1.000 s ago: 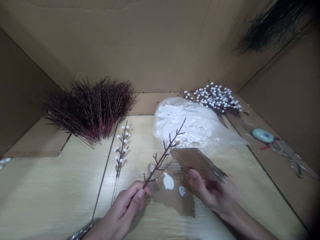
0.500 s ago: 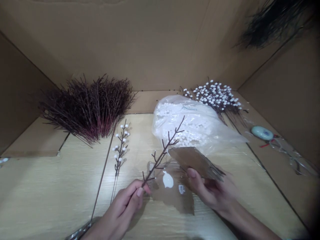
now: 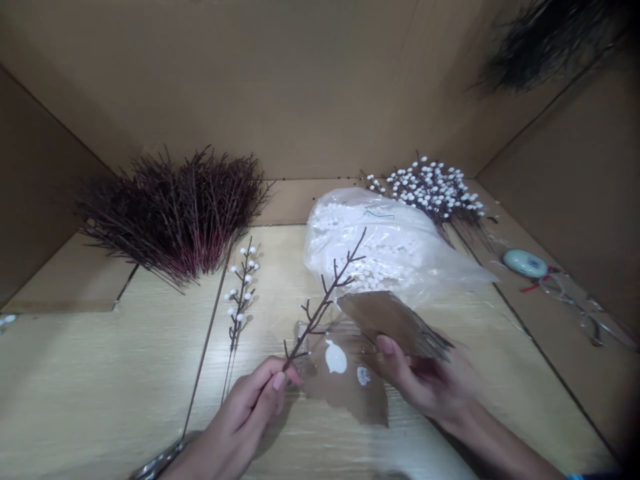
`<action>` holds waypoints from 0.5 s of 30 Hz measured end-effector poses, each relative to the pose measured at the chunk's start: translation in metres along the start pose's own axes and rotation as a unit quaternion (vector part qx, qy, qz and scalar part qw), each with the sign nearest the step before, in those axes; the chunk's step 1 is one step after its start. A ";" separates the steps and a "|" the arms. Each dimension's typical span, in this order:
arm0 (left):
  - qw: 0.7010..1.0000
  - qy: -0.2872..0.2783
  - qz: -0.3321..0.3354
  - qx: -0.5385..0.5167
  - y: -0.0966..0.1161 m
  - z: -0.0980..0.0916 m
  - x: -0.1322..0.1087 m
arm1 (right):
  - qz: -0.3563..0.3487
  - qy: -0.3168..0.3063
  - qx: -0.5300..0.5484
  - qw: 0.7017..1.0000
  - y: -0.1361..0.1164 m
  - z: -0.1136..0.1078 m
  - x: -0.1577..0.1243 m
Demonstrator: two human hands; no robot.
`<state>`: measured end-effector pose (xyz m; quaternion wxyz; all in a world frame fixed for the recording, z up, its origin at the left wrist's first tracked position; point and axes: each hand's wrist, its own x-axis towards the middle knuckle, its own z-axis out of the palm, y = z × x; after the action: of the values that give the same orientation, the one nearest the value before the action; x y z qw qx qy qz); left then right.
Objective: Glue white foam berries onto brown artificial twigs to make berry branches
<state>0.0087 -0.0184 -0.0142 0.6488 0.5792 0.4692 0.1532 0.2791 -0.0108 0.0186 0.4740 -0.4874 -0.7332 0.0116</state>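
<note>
My left hand pinches the lower end of a bare brown artificial twig, which slants up to the right. In my right hand is a folded piece of cardboard, thumb on top and fingers hidden beneath. Below and between the hands lies a cardboard scrap bearing a white blob of what looks like glue and a smaller white smear. Left of the twig, a finished-looking stem with white berries rests on the table. The twig's tip overlaps a clear plastic bag of white berries.
A big heap of bare dark twigs lies back left. Berried stems are piled behind the bag. At right are a pale green oval object and clear glasses. A metal tool shows beside my left forearm. Cardboard walls enclose the table.
The twig in my left hand has shifted very slightly left and up. My right hand and its cardboard are nearly unchanged.
</note>
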 end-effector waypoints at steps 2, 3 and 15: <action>1.000 0.001 -0.003 0.001 0.000 0.000 0.000 | -0.033 0.002 -0.014 0.999 -0.001 0.000 0.002; 1.000 0.002 -0.004 0.001 0.000 0.000 0.001 | -0.035 0.009 -0.018 0.999 -0.001 0.001 0.003; 1.000 0.001 0.009 0.001 0.003 0.001 0.001 | -0.034 0.051 -0.002 0.998 0.001 0.004 -0.003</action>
<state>0.0109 -0.0169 -0.0123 0.6464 0.5835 0.4651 0.1594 0.2773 -0.0108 0.0134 0.5100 -0.4634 -0.7240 -0.0311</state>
